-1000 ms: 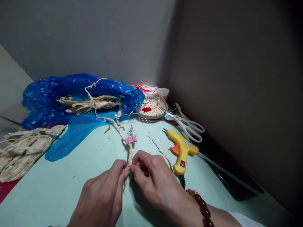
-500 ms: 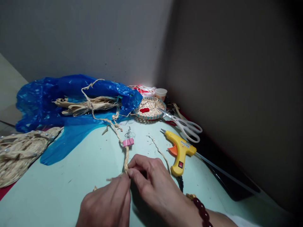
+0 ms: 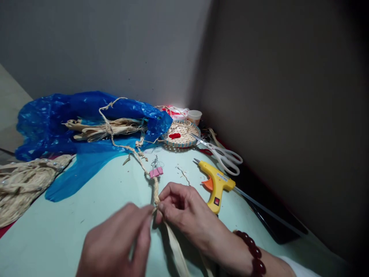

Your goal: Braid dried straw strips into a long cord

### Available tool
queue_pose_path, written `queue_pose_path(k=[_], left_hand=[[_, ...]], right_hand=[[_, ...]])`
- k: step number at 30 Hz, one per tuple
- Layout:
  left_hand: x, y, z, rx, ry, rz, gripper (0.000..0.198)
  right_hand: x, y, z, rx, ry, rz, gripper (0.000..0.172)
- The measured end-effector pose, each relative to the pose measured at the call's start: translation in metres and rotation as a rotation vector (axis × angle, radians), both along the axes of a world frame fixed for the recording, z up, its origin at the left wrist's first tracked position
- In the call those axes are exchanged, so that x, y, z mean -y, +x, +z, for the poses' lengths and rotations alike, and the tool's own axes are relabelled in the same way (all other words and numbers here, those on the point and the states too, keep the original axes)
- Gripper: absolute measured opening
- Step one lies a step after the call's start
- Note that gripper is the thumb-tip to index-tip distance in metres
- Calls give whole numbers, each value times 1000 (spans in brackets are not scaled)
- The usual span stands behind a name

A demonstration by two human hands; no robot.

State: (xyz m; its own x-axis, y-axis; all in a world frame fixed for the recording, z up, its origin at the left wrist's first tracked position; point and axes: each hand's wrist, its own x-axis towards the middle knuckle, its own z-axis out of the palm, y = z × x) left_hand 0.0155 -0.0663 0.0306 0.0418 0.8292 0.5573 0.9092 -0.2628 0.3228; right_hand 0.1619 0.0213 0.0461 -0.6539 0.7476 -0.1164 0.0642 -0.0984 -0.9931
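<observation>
A pale braided cord (image 3: 156, 188) of dried plant fibre runs toward me from a pink binder clip (image 3: 156, 172) on the tabletop. My right hand (image 3: 184, 207), a dark red bead bracelet on its wrist, pinches the cord's near end between thumb and fingers. Against the same spot, my left hand (image 3: 118, 234) is closed, thumb and forefinger pinching a strand; it is slightly blurred. Loose flat strands (image 3: 176, 246) hang from the braid below my right hand. Beyond the clip the cord continues to a tied bundle of dried strips (image 3: 115, 129).
A yellow glue gun (image 3: 216, 182) lies right of my hands, with white-handled scissors (image 3: 220, 154) behind it. A blue plastic bag (image 3: 57, 119) surrounds the bundle. At the back stand a woven basket (image 3: 181, 142) and a paper cup (image 3: 195, 115). A woven fibre piece (image 3: 29, 184) lies left.
My left hand has shifted left and its fingers have lifted slightly. My right hand has turned a little, still at the braid's end. Loose strands now show beneath it.
</observation>
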Motion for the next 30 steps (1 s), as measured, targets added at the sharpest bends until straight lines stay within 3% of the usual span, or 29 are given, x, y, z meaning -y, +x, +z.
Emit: queue_pose_path(k=[2,3,5,8,12,17,22,25,30], left_hand=[[-11,-5,11,408,-280,133,12],[-17,-6,15,620,-448,114,16],[-27,-6,17,944,-716,-70,21],[-35,-5,10,1139,-859,-163,24],[-34,-3,4,1140,-900,-60,21],[-30,-1,11,947,-835,-32,23],[-27,2,12,742,-813,18,27],[-24,4,10,710,-809,55,29],[-19,10,8,723,-775,142,26]], right_hand=[[0,2,2,-30,-23,27,3],[1,3,2,-46,-29,41,5],[2,3,0,-78,-40,58,9],[4,5,-5,-49,5,34,12],[3,12,-3,162,223,70,8],[2,20,10,353,490,178,4],[5,20,16,650,660,191,11],[8,18,15,706,763,176,19],[15,16,1,627,1104,126,11]])
